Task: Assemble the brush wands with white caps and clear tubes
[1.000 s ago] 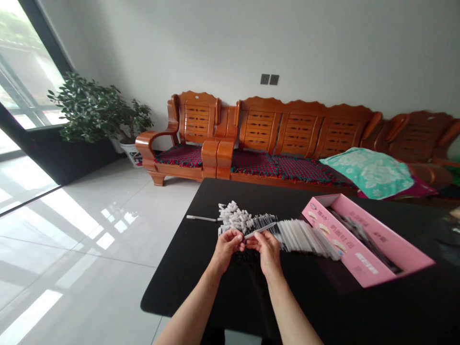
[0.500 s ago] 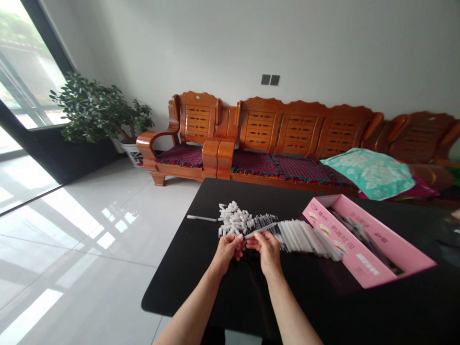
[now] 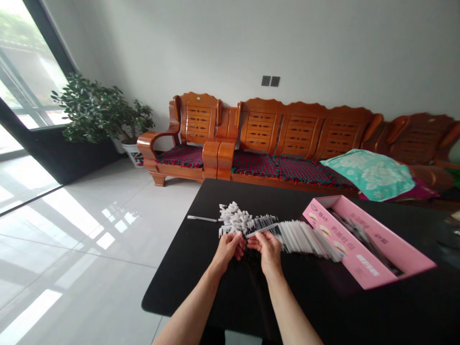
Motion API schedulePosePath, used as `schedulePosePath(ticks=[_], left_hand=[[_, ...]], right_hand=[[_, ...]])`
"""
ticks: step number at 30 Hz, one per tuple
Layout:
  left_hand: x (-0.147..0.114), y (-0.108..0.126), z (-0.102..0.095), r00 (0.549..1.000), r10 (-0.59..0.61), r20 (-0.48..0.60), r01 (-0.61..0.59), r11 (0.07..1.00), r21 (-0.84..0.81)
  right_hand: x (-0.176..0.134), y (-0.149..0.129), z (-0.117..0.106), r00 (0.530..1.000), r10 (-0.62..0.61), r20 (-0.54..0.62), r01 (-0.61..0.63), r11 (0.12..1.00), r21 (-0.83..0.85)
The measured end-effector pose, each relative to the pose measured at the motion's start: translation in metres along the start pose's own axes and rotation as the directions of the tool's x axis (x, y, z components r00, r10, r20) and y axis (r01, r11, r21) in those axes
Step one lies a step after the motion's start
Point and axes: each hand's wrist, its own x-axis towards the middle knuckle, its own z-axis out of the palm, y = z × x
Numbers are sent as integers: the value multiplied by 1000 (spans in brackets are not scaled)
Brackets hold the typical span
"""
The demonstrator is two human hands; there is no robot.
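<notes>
My right hand [image 3: 268, 247] pinches a slim whitish pen barrel [image 3: 264, 230], which slants up to the right. Close beside it, my left hand [image 3: 230, 245] has its thumb and fingers pressed together near the barrel's lower end. Whatever lies in the left fingers is too small to make out. Just beyond the hands is a heap of short white pen caps [image 3: 235, 218]. Thin dark sticks, like pen refills [image 3: 265, 221], lie to the right of the caps. Further right, a row of translucent white barrels [image 3: 305, 239] rests side by side. One capped pen [image 3: 202, 218] lies alone at the left.
A pink open box [image 3: 354, 249] with dark strips inside stands on the black table [image 3: 179, 282] at the right. Behind the table is a wooden sofa [image 3: 280, 129] with a turquoise cloth [image 3: 372, 172]. A potted plant [image 3: 104, 112] stands by the glass door.
Almost nothing differs. Both hands stay together at the same spot, and the barrel in the right hand has shifted very slightly to the right.
</notes>
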Motion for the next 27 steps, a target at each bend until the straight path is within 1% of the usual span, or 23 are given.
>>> schedulePosePath(ticks=[3, 8, 10, 13, 16, 19, 22, 25, 27], left_hand=[[0, -1, 0, 1000, 8, 19, -9, 1000, 16], [0, 2, 0, 998, 48, -36, -49, 997, -52], [0, 3, 0, 999, 24, -36, -26, 999, -48], [0, 2, -1, 1000, -15, 4, 15, 1000, 4], [1, 1, -1, 1000, 19, 1, -19, 1000, -3], [1, 2, -1, 998, 59, -20, -60, 995, -75], [2, 4, -2, 999, 18, -30, -21, 996, -92], [2, 2, -2, 999, -34, 18, 34, 999, -17], [3, 1, -2, 999, -25, 36, 25, 1000, 3]], right_hand=[[1, 0, 0, 1000, 0, 7, 0, 1000, 3], [1, -1, 1, 1000, 2, 10, -2, 1000, 7], [1, -1, 1, 1000, 4, 10, -4, 1000, 2], [1, -2, 2, 1000, 6, 6, -6, 1000, -2], [1, -2, 2, 1000, 0, 4, 0, 1000, -1], [1, -2, 3, 1000, -1, 12, 1, 1000, 1], [2, -1, 2, 1000, -2, 16, 2, 1000, -5], [3, 0, 2, 1000, 4, 9, -4, 1000, -11], [3, 0, 3, 1000, 6, 5, -6, 1000, -10]])
